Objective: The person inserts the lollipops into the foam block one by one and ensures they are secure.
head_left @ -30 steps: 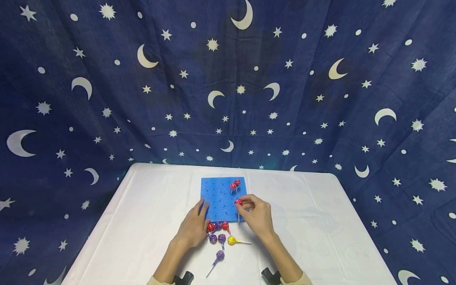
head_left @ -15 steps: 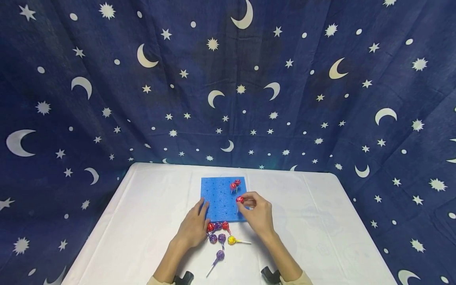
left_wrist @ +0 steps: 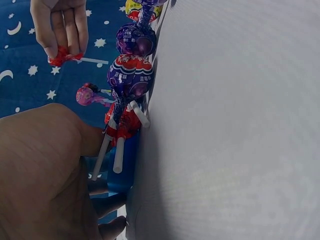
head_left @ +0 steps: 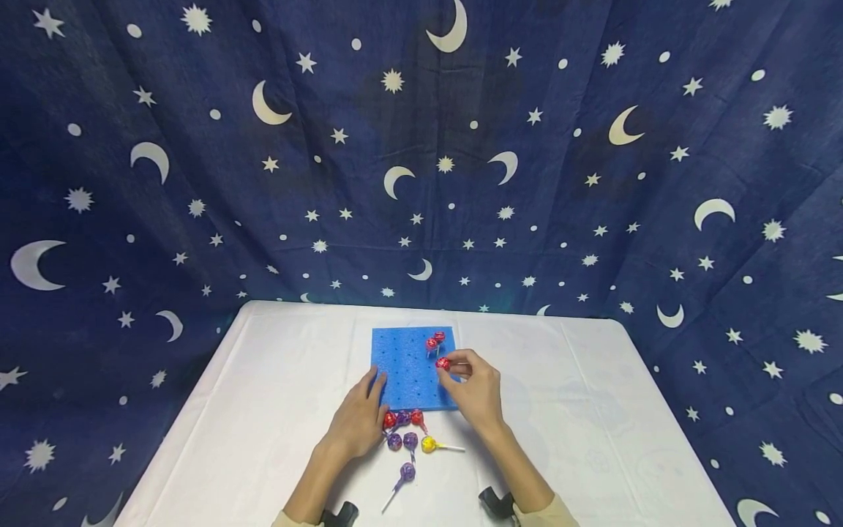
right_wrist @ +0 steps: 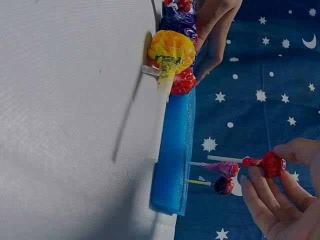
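My right hand [head_left: 477, 393] pinches a red-wrapped lollipop [head_left: 443, 364] by its head above the right part of a blue foam board [head_left: 405, 362] dotted with small holes. In the right wrist view this lollipop [right_wrist: 273, 164] points its white stick at the foam, with the stick's tip apart from the surface. Two other lollipops [head_left: 432, 344] stand upright in the board near its far right corner. My left hand [head_left: 357, 422] rests at the board's left edge, fingers extended onto it. The left thumb is close to the loose lollipops; whether it touches them I cannot tell.
Several loose lollipops lie in front of the board: red ones [head_left: 417, 417], purple ones [head_left: 407, 472] and a yellow one [head_left: 429, 444] whose stick points right. A white cloth covers the table [head_left: 566, 424]. Behind it hangs a dark blue curtain [head_left: 421, 146] with moons and stars.
The right hand has raised the red lollipop slightly and shifted it a little towards the far side of the board. The left hand has stayed in place.
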`<state>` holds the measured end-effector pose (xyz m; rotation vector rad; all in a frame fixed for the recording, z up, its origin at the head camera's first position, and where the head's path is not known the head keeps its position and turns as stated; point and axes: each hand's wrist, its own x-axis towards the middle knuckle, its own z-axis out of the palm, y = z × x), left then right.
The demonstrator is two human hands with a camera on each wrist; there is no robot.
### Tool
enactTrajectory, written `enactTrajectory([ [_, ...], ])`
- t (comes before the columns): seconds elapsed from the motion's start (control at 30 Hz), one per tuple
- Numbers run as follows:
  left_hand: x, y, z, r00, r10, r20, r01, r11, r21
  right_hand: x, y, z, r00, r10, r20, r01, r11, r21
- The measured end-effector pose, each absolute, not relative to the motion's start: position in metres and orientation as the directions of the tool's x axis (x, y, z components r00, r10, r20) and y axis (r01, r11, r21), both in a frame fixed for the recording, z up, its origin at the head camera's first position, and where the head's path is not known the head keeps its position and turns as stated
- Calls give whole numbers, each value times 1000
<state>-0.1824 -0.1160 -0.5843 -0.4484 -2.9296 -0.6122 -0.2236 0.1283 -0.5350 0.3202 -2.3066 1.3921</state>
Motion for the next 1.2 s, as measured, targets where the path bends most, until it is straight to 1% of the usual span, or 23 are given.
enactTrajectory([
  [0.7, -182, -116, -582, -953, 258, 158, 300, 877, 376, -237, 126, -534, -887, 41, 460, -388, 474, -791],
  [0.83, -182, -117, -582, -954, 257, 158, 298, 876, 379, -241, 125, -536, -878, 42, 477, -402, 475, -782],
  [1.2, -181, -116, -582, -951, 258, 168, 304, 876, 374, -247, 126, -539, -875, 48, 482, -394, 508, -766],
])
